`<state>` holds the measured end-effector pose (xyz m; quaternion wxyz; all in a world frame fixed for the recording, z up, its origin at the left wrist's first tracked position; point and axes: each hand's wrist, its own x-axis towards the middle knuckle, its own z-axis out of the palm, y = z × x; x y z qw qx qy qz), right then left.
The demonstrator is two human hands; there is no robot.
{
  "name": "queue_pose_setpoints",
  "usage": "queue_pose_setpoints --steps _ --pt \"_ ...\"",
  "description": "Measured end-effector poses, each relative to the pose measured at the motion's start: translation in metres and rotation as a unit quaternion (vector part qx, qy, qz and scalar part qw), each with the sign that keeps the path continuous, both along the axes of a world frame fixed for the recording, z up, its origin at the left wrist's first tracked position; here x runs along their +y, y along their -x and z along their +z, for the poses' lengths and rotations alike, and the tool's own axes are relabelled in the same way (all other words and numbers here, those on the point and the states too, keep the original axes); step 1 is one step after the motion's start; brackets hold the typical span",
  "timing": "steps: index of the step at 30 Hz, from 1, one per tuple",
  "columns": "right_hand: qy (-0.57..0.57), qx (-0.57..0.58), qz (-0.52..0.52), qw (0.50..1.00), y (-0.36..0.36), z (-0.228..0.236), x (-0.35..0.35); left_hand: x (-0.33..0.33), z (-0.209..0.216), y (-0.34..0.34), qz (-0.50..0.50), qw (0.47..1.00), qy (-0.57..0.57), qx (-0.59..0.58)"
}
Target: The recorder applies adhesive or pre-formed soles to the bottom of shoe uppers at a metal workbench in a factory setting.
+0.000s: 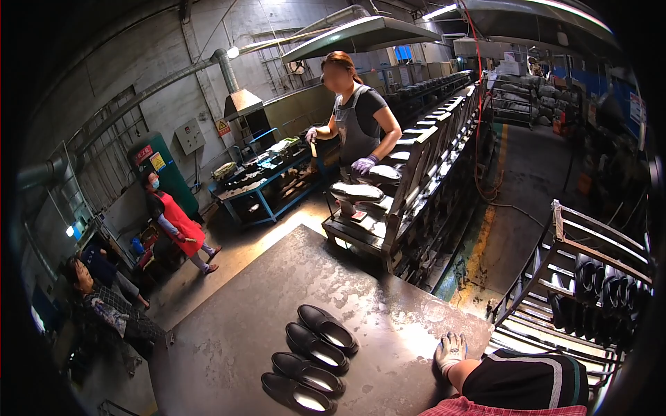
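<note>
Rm. to pass on tbl. (215, 340), L & R of 4 blk. shoes (295, 366).
From here: shoes block the near-mid. strip; wide gap L of them, another btwn. them & the person's R hand (452, 351), which sits at the near R edge. Conveyor (369, 241) stands just past the far edge; rack (558, 225) hems in the R.

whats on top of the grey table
On the table: four black shoes side by side, and the gloved right hand near its right edge. The surface directly beneath them is hidden.
</note>
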<state>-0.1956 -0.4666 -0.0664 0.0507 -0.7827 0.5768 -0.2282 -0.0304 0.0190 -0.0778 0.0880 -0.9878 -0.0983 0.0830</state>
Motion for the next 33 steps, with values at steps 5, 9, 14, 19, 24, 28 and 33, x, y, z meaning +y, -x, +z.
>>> queue_pose_setpoints --steps 5,9,14,19,24,28,33 --pt "-0.019 0.012 -0.002 1.0 0.0 0.001 0.001 0.001 0.007 0.001 -0.002 1.0 -0.006 -0.01" --pt "-0.015 0.004 -0.006 1.0 -0.002 0.002 0.001 -0.002 0.014 0.002 0.012 1.0 0.018 -0.018" --pt "-0.027 0.011 -0.008 1.0 -0.002 -0.001 -0.001 -0.004 0.017 0.003 0.029 0.998 0.045 -0.043" --pt "-0.018 0.009 -0.007 1.0 -0.002 -0.003 0.0 -0.016 0.04 0.006 0.049 0.994 0.079 -0.052" --pt "-0.01 0.001 -0.006 1.0 -0.002 0.001 0.001 -0.008 0.019 0.003 0.089 0.98 0.14 -0.111" --pt "-0.021 -0.001 -0.008 1.0 -0.002 0.0 0.0 -0.015 0.035 0.005 0.091 0.985 0.127 -0.079" --pt "-0.033 0.004 -0.005 0.999 -0.002 0.005 0.001 -0.01 0.028 0.003 0.093 0.98 0.153 -0.083"
